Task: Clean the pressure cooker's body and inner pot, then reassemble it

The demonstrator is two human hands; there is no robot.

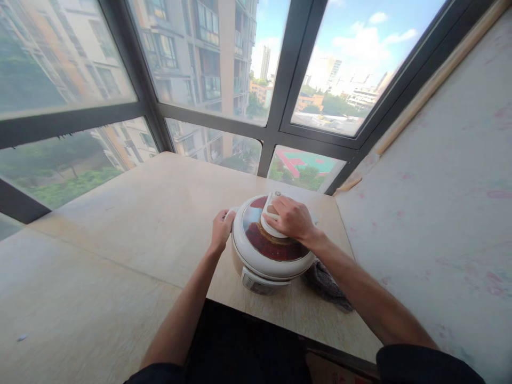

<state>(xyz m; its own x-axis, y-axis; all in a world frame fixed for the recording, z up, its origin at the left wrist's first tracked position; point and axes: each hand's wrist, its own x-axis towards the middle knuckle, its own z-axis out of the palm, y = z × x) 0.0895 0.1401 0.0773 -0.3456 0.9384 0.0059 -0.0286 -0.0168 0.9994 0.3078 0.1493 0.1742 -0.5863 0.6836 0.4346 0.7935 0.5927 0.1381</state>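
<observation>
A round white electric cooker [260, 266] stands on the stone window ledge in front of me. Its domed lid [276, 248] has a dark red-brown see-through panel with a white rim, and it sits on the pot. My right hand [292, 216] is closed round the white lid handle [269, 210] on top. At the cooker's left side, my left hand [222, 226] grips the white side handle [234, 210]. A control panel [262, 284] faces me on the pot's front. The lid hides what is inside.
A dark crumpled cloth [330, 285] lies right of the cooker. Grey-framed windows [274, 136] rise behind the pale ledge [160, 213]. A flower-patterned wall [440, 213] bounds the right side. A small white scrap [22, 337] lies far left. The ledge's front edge is close to my body.
</observation>
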